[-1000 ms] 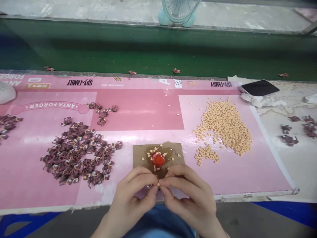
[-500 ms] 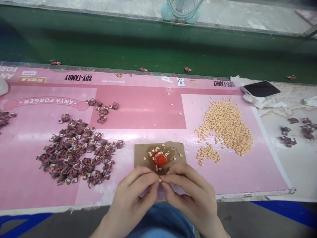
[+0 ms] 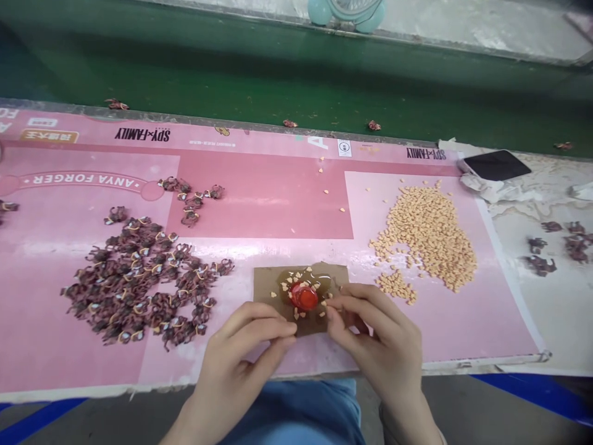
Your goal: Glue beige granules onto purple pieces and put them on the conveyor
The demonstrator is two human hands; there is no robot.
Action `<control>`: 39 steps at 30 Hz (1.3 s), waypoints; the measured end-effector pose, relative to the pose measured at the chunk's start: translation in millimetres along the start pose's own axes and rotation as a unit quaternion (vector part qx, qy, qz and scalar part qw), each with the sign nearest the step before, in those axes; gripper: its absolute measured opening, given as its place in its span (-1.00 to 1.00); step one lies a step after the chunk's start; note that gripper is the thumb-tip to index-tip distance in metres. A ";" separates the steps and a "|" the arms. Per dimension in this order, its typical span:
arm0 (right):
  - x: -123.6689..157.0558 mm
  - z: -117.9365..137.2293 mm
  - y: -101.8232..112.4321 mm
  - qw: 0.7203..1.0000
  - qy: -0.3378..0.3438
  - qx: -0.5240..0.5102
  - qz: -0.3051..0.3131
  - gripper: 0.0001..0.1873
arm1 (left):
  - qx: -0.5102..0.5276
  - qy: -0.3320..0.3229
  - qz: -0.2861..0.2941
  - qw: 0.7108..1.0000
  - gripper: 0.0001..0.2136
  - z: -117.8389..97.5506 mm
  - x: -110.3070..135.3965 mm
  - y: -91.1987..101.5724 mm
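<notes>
My left hand [image 3: 252, 352] is closed in a pinch just in front of the brown cardboard [image 3: 265, 281]; whatever is between its thumb and finger is too small to make out. At the cardboard's right side, my right hand [image 3: 377, 337] pinches a small beige piece [image 3: 323, 304] at its fingertips. A red round cap-like thing [image 3: 308, 298] sits in a wet, shiny patch on the cardboard, with several beige pieces scattered around and on it.
Left of my hands lies a heap of small dark-maroon figures [image 3: 139, 284] with yellowish bands. A pile of beige pieces [image 3: 428, 235] spreads over the pink printed sheet [image 3: 259, 191] at right. Beyond are a phone [image 3: 498, 165], more dark figures [image 3: 541, 266] and a teal fan [image 3: 347, 9].
My hands have come apart from a shared pinch on a small beige piece. The right moved forward and right over the cardboard; the left stayed near its front edge. The view shifted slightly.
</notes>
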State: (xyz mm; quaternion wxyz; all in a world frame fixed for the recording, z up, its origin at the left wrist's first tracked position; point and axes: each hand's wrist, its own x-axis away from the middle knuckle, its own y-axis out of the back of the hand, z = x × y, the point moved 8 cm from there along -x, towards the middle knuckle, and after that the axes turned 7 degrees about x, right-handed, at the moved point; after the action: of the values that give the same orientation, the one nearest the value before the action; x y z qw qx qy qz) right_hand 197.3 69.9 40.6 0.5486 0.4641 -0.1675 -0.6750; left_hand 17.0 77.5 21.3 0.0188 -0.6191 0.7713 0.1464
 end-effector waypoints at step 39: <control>-5.1 27.0 3.3 0.998 0.044 -0.015 0.035 -0.85 | -0.009 -0.025 -0.035 0.999 -0.75 4.7 8.3 10.5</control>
State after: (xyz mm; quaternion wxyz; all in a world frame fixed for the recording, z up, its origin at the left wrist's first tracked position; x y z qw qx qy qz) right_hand 177.2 65.7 59.2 0.5860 0.4785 -0.1491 -0.6368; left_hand 4.2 72.8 17.2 0.0378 -0.6420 0.7471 0.1680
